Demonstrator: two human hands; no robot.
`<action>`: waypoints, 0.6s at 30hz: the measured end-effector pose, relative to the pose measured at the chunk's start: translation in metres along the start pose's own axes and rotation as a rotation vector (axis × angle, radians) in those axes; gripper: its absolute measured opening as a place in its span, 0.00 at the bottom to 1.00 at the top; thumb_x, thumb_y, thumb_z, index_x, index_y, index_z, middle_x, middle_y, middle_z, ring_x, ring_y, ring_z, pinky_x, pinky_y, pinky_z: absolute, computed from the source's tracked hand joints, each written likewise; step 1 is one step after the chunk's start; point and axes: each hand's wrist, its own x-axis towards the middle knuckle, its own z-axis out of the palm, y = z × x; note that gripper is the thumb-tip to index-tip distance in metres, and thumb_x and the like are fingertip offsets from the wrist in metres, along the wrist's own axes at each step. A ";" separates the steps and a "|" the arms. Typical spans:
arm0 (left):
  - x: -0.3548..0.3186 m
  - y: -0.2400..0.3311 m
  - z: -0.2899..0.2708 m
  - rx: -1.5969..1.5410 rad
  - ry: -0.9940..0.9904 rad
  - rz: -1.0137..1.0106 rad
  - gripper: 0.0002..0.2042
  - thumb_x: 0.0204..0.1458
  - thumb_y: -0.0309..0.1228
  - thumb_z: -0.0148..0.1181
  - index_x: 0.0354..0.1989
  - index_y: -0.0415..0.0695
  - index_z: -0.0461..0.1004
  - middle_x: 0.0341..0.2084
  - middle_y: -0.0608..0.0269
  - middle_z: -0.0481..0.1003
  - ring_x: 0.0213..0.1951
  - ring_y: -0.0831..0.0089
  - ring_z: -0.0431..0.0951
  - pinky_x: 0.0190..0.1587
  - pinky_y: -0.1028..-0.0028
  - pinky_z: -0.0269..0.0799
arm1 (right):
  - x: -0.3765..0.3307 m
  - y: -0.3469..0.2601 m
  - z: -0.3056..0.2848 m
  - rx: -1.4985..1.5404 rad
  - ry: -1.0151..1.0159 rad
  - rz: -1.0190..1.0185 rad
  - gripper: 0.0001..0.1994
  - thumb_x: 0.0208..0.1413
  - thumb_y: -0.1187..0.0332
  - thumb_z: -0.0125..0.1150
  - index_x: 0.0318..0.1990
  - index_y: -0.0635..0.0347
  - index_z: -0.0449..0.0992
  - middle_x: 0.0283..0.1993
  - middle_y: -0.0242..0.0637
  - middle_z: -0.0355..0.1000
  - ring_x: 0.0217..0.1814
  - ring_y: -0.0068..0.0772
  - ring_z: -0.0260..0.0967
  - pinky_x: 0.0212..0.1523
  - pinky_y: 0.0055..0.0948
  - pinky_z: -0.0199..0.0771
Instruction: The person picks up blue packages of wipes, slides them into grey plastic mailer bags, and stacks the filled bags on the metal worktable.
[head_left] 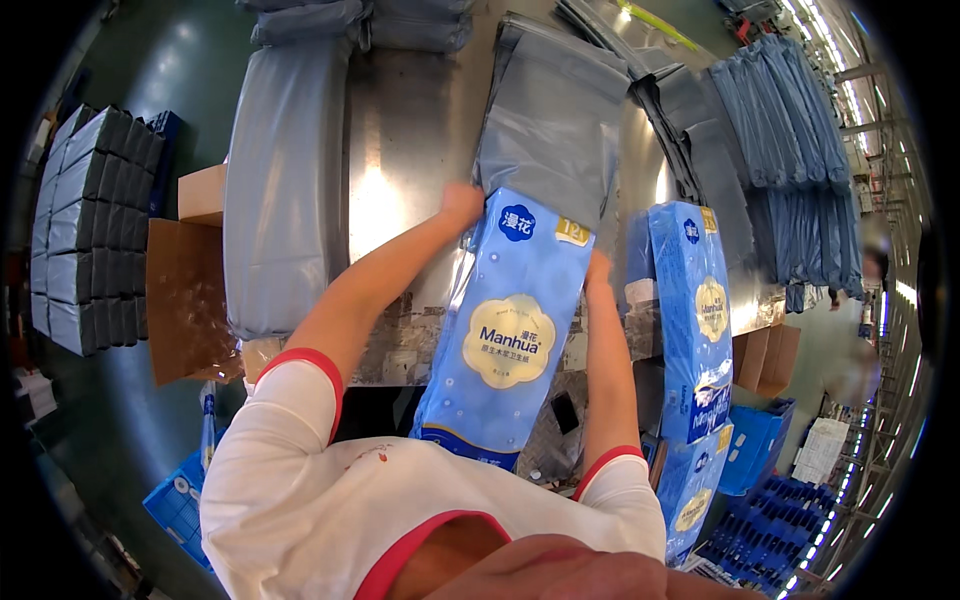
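Note:
A long blue plastic-wrapped pack of toilet paper [470,270] lies lengthwise before me, its near end against my shirt. Its far end meets the mouth of a grey plastic bag [550,125] spread flat on the table; how far it reaches inside I cannot tell. At the pack's far left corner my left hand [462,203] is closed on the edge of the bag. My right hand [598,268] is at the pack's right side, near the bag's other edge, with its fingers mostly hidden.
Stacked grey bags [285,190] cover the metal table's [390,180] left side; bluish-grey bags [780,150] hang over its right. More blue packs [690,300] stand right of my arm. A cardboard box [185,300], blue crates [755,450] and a wrapped grey stack [95,225] surround the table.

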 end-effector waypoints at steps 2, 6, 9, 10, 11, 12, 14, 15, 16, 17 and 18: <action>-0.025 0.005 0.002 0.084 -0.035 0.027 0.09 0.37 0.31 0.47 0.17 0.45 0.74 0.18 0.55 0.73 0.24 0.61 0.74 0.26 0.67 0.68 | -0.020 0.000 0.003 -0.040 -0.105 0.002 0.16 0.44 0.57 0.45 0.29 0.61 0.73 0.31 0.49 0.69 0.36 0.48 0.67 0.34 0.38 0.66; -0.115 0.005 0.013 0.086 -0.348 0.094 0.09 0.40 0.31 0.47 0.22 0.46 0.75 0.23 0.57 0.73 0.28 0.64 0.74 0.28 0.66 0.67 | -0.132 0.003 0.033 0.068 -0.170 0.006 0.14 0.42 0.58 0.49 0.30 0.59 0.73 0.33 0.49 0.69 0.37 0.48 0.67 0.34 0.39 0.67; -0.221 0.011 0.003 0.167 -0.587 0.269 0.07 0.36 0.32 0.51 0.21 0.46 0.75 0.20 0.59 0.73 0.25 0.65 0.74 0.25 0.67 0.68 | -0.234 -0.007 0.056 -0.317 -0.390 -0.203 0.09 0.40 0.63 0.50 0.25 0.57 0.73 0.28 0.44 0.70 0.29 0.41 0.69 0.26 0.36 0.68; -0.258 0.007 0.010 0.215 -0.643 0.427 0.07 0.36 0.32 0.51 0.22 0.46 0.75 0.22 0.59 0.73 0.26 0.65 0.74 0.25 0.67 0.68 | -0.271 -0.015 0.059 -0.343 -0.390 -0.331 0.09 0.39 0.62 0.50 0.24 0.54 0.74 0.27 0.42 0.70 0.28 0.39 0.69 0.23 0.34 0.68; -0.291 0.010 0.001 0.230 -0.774 0.496 0.08 0.37 0.31 0.49 0.23 0.46 0.75 0.24 0.58 0.73 0.28 0.64 0.74 0.26 0.67 0.68 | -0.309 -0.015 0.070 -0.329 -0.507 -0.381 0.09 0.39 0.63 0.50 0.25 0.55 0.74 0.26 0.43 0.70 0.27 0.40 0.69 0.23 0.35 0.67; -0.319 0.012 -0.012 0.268 -0.758 0.662 0.09 0.38 0.30 0.48 0.25 0.45 0.75 0.25 0.57 0.73 0.29 0.64 0.74 0.26 0.67 0.68 | -0.345 -0.016 0.086 -0.212 -0.613 -0.347 0.09 0.41 0.65 0.48 0.27 0.57 0.73 0.28 0.45 0.70 0.29 0.44 0.68 0.26 0.38 0.68; -0.360 -0.003 0.045 0.127 -0.986 0.564 0.11 0.39 0.31 0.49 0.30 0.44 0.74 0.31 0.56 0.73 0.34 0.60 0.73 0.32 0.64 0.68 | -0.385 -0.034 0.091 -0.012 -0.781 -0.245 0.09 0.41 0.65 0.48 0.28 0.58 0.72 0.29 0.46 0.69 0.30 0.44 0.68 0.28 0.39 0.67; -0.360 -0.001 0.045 0.038 -0.999 0.489 0.11 0.39 0.31 0.49 0.30 0.44 0.74 0.30 0.56 0.73 0.34 0.60 0.73 0.32 0.64 0.68 | -0.396 -0.045 0.094 0.088 -0.810 -0.183 0.10 0.42 0.65 0.48 0.28 0.59 0.72 0.29 0.46 0.69 0.31 0.45 0.67 0.29 0.39 0.67; -0.352 0.006 0.037 -0.057 -0.916 0.441 0.11 0.38 0.31 0.49 0.29 0.44 0.74 0.30 0.56 0.73 0.34 0.60 0.72 0.33 0.64 0.68 | -0.395 -0.054 0.094 0.174 -0.762 -0.166 0.10 0.42 0.65 0.47 0.28 0.59 0.72 0.29 0.46 0.69 0.32 0.45 0.67 0.31 0.39 0.66; -0.339 0.013 0.028 -0.174 -0.773 0.430 0.11 0.38 0.31 0.49 0.29 0.44 0.74 0.29 0.56 0.72 0.34 0.60 0.72 0.33 0.64 0.68 | -0.387 -0.066 0.093 0.255 -0.660 -0.183 0.10 0.42 0.65 0.47 0.29 0.60 0.72 0.30 0.47 0.69 0.33 0.46 0.67 0.32 0.39 0.66; -0.323 0.023 0.018 -0.297 -0.616 0.448 0.10 0.38 0.31 0.49 0.29 0.44 0.74 0.29 0.56 0.72 0.34 0.59 0.72 0.34 0.63 0.67 | -0.375 -0.080 0.089 0.331 -0.546 -0.207 0.10 0.43 0.65 0.47 0.29 0.60 0.71 0.30 0.47 0.69 0.34 0.46 0.66 0.33 0.40 0.66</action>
